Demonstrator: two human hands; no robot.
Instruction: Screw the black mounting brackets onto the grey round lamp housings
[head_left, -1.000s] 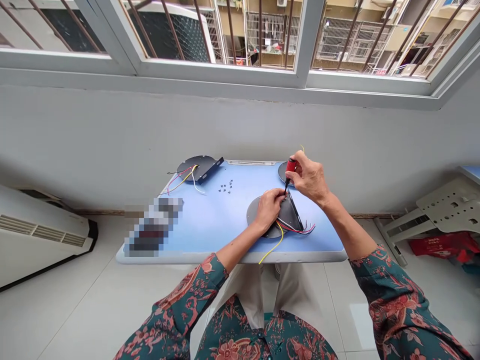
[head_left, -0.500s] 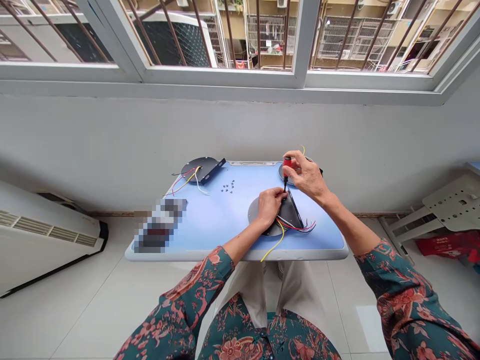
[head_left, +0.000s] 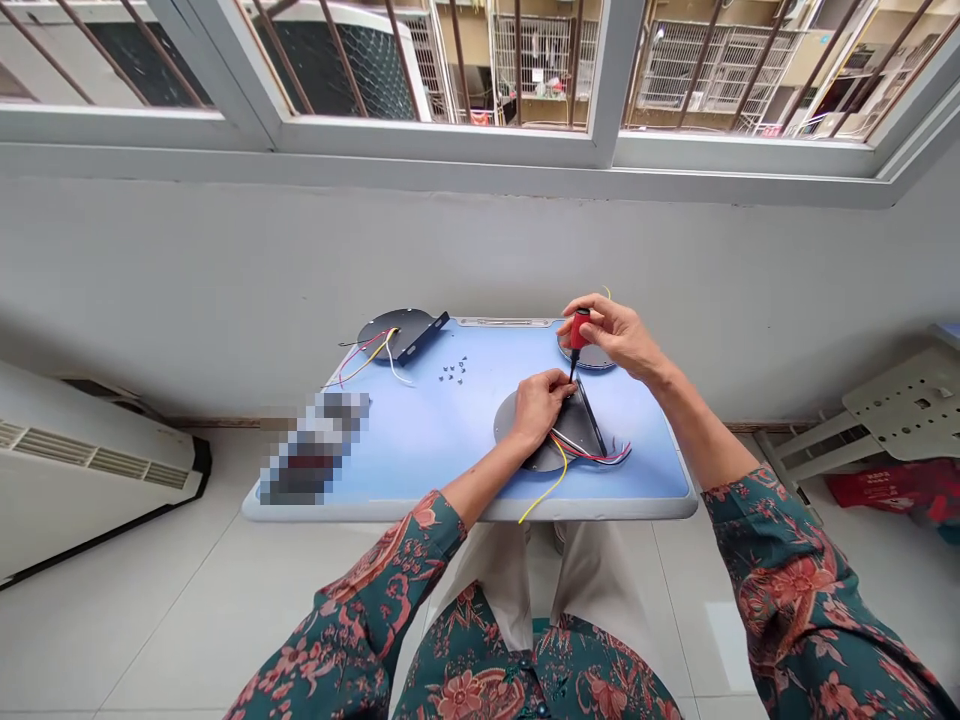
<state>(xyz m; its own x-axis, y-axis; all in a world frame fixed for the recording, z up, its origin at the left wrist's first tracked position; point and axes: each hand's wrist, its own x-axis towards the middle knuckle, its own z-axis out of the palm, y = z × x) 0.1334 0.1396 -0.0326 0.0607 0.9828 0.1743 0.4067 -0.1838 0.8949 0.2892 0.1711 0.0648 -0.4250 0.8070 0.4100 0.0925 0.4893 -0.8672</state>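
Note:
My right hand (head_left: 619,335) holds a red and black screwdriver (head_left: 580,330) upright, its shaft pointing down at the bracket. Under it, my left hand (head_left: 538,405) is closed at the top of the upright black bracket (head_left: 591,415) on a dark round plate (head_left: 508,425); what its fingertips pinch is too small to make out. Yellow, red, white and black wires (head_left: 562,470) come out beside the bracket. Small dark screws (head_left: 452,372) lie loose on the blue table (head_left: 420,450).
A second round plate with bracket (head_left: 397,332) and wires sits at the table's back left. Another round plate (head_left: 596,360) lies at the back right, partly behind my right hand. A blurred patch (head_left: 307,465) covers things at the left. The wall stands behind the table.
The screwdriver's handle has shifted slightly right and tilts a little more, and the fingers of my right hand have changed their hold on it. My left hand stays at the bracket.

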